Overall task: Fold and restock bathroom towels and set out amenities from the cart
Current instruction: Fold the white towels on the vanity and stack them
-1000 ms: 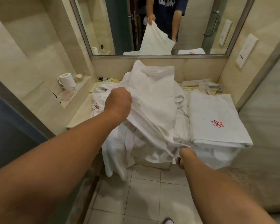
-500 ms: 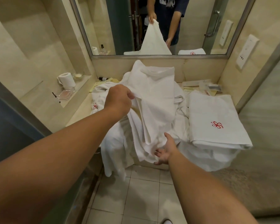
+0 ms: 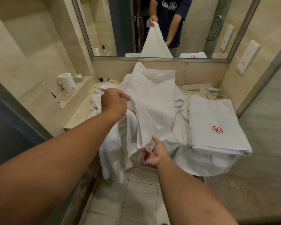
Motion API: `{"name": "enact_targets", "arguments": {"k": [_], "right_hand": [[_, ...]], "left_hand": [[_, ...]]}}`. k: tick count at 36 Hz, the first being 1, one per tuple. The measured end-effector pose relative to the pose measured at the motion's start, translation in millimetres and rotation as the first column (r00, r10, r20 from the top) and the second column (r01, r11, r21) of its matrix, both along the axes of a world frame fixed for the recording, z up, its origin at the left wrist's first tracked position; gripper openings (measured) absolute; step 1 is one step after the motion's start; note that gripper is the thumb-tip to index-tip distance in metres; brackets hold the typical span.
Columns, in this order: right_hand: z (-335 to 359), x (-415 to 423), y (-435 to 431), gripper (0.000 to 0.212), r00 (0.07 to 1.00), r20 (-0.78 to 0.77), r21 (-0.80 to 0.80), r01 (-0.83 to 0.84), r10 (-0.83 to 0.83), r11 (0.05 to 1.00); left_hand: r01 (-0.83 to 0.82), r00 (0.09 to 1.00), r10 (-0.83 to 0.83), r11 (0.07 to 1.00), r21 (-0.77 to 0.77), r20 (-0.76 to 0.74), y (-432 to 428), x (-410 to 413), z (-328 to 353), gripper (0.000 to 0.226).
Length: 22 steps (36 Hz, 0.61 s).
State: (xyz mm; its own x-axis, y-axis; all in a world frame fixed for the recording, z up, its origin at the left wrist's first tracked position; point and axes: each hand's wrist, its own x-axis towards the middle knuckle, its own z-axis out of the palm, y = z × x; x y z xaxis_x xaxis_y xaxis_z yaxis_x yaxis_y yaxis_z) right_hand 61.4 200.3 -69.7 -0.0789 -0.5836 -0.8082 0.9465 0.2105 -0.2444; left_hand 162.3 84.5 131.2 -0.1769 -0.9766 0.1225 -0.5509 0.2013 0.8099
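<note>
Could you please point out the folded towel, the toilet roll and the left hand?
folded towel [image 3: 214, 113], head view, flat top above the red logo.
toilet roll [image 3: 68, 80], head view, its outer wrap.
left hand [image 3: 114, 102], head view, back of the hand.

Left hand [image 3: 114, 101], right hand [image 3: 152, 154] — both bare, forearms uncovered to the frame edge. Wall mirror [image 3: 120, 30] shows 1 dark navy short-sleeved T-shirt [image 3: 170, 15], sleeves ending near the elbow — white chest lettering [image 3: 168, 4], cropped by the top edge, unreadable.

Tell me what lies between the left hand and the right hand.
In the head view, the white towel hangs from the left hand's grip down to the open right hand.
</note>
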Motion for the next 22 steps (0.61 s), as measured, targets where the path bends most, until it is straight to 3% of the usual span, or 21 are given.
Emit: {"name": "enact_targets", "arguments": {"k": [10,15,22], "right_hand": [[3,23,-13,0.090,0.990,0.118,-0.008,0.076,-0.075,0.997],[-2,22,-22,0.055,0.987,0.153,-0.103,0.060,-0.044,0.993],[2,19,-34,0.045,0.991,0.115,-0.126,0.080,-0.065,0.989]], "left_hand": [[-0.072,0.981,0.084,0.995,0.076,-0.174,9,-2,10,0.053],[-0.069,0.973,0.084,0.995,0.076,-0.214,7,-5,13,0.054],[-0.119,0.955,0.149,0.984,0.130,-0.256,-1,-1,12,0.054]]}}
